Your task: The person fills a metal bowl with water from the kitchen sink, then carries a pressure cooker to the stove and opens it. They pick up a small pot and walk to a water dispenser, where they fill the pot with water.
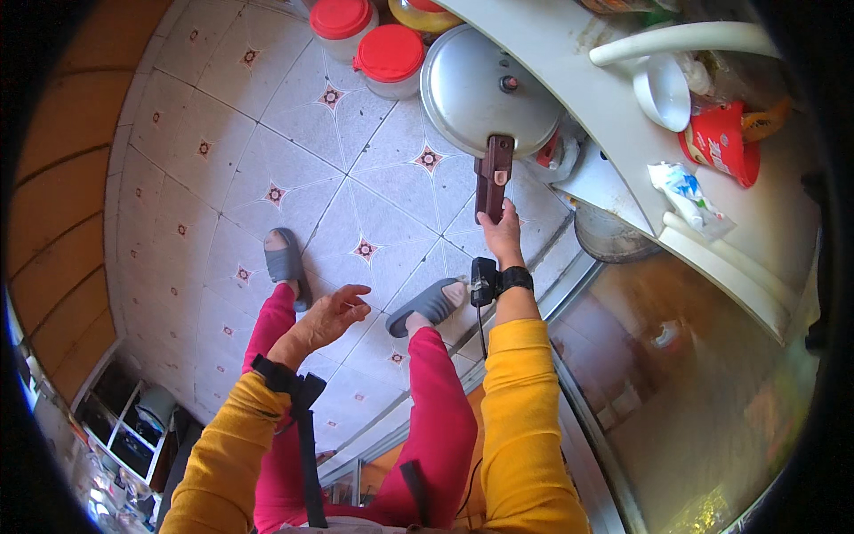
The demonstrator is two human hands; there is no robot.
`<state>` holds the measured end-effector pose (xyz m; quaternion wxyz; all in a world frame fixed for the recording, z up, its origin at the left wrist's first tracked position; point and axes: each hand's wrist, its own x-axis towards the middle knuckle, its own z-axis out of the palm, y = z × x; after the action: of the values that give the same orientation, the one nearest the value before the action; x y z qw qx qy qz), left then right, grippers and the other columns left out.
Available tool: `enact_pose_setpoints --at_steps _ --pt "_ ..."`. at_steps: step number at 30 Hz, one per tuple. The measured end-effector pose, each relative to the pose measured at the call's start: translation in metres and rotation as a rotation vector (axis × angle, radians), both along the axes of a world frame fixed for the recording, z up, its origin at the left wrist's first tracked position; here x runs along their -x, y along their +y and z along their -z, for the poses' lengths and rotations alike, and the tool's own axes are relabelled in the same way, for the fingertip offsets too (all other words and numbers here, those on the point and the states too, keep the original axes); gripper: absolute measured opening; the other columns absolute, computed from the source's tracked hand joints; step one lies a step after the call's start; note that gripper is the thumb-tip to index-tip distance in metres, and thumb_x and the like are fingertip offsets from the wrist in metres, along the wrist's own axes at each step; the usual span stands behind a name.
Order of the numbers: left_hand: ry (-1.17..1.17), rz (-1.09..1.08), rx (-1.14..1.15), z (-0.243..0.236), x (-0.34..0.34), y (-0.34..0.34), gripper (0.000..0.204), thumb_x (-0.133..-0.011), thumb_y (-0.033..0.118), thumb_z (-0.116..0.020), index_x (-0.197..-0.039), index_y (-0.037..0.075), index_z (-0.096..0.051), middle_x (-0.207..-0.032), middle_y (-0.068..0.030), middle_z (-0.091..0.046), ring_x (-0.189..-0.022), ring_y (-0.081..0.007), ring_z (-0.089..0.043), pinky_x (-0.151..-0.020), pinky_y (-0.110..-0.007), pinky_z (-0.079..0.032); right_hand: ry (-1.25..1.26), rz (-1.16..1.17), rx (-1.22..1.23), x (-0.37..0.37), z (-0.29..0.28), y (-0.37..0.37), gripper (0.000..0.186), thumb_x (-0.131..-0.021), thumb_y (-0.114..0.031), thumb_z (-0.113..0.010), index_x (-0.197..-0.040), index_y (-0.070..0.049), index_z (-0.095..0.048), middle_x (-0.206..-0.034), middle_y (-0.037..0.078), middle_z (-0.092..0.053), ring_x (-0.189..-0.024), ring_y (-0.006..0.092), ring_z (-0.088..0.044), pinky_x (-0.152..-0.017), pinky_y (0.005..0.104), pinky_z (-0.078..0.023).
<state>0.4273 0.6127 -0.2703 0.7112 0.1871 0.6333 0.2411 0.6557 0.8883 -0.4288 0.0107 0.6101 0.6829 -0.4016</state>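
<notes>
A silver pressure cooker [467,93] with a domed lid and a dark knob on top is at the upper middle, partly under the edge of a white table. Its long brown handle [494,173] points toward me. My right hand [503,236] is closed round the near end of that handle. Nothing is in my left hand [322,320], which hangs in the air over the floor with its fingers loosely bent and apart. Both wrists wear black straps, and the right one carries a small black box [484,280].
Jars with red lids [390,55] stand on the tiled floor [222,133] left of the cooker. On the white tabletop [614,98] lie a white bowl [663,92], a red package [719,142] and a small plastic packet [685,194]. A glass-like panel [676,356] is at right.
</notes>
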Motion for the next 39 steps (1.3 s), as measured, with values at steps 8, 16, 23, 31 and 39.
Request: enact_pose_setpoints --at_steps 8,16,23,31,39 --pt "-0.061 -0.112 0.072 0.042 -0.008 -0.003 0.048 -0.097 0.032 -0.057 -0.135 0.004 -0.048 -0.114 -0.0133 -0.065 -0.102 -0.0215 -0.063 -0.092 -0.033 -0.049 -0.003 -0.057 0.005 0.01 0.005 -0.006 0.048 -0.082 -0.016 -0.068 -0.117 0.003 -0.043 -0.105 0.03 -0.062 -0.101 0.0459 -0.061 -0.087 0.0478 -0.049" --pt "-0.115 -0.162 0.098 0.07 0.0 0.0 0.053 -0.098 0.037 -0.055 -0.138 0.004 -0.045 -0.125 -0.0167 -0.058 -0.112 -0.0243 -0.059 -0.1 -0.036 -0.046 0.063 0.128 0.167 0.043 0.004 -0.127 0.05 -0.084 -0.023 -0.069 -0.115 0.003 -0.04 -0.105 0.031 -0.061 -0.099 0.0487 -0.059 -0.087 0.0495 -0.047" --pt "-0.029 -0.094 0.023 0.133 -0.026 -0.003 0.05 -0.098 0.022 -0.054 -0.14 -0.001 -0.042 -0.135 -0.0186 -0.052 -0.124 -0.0277 -0.049 -0.106 -0.035 -0.038 0.095 0.141 0.364 0.029 -0.005 -0.197 0.051 -0.081 -0.022 -0.075 -0.111 0.002 -0.043 -0.099 0.028 -0.064 -0.092 0.0439 -0.064 -0.079 0.0467 -0.05" --pt "0.008 -0.075 -0.012 0.196 -0.059 0.036 0.058 -0.096 0.018 -0.056 -0.147 0.004 -0.032 -0.142 -0.019 -0.045 -0.129 -0.0278 -0.045 -0.106 -0.038 -0.039 0.128 0.211 0.264 -0.015 -0.019 -0.071 0.038 -0.094 -0.04 -0.06 -0.085 -0.004 -0.063 -0.084 0.007 -0.064 -0.077 0.0139 -0.058 -0.073 0.0318 -0.047" --pt "-0.277 -0.345 0.157 0.179 -0.069 0.077 0.043 -0.097 0.044 -0.055 -0.122 0.008 -0.058 -0.095 0.0013 -0.062 -0.083 -0.007 -0.056 -0.074 -0.024 -0.047 0.272 0.448 0.176 -0.006 -0.036 0.045 0.062 -0.094 -0.051 -0.055 -0.132 -0.003 -0.045 -0.124 0.012 -0.055 -0.111 0.0213 -0.053 -0.096 0.0327 -0.042"
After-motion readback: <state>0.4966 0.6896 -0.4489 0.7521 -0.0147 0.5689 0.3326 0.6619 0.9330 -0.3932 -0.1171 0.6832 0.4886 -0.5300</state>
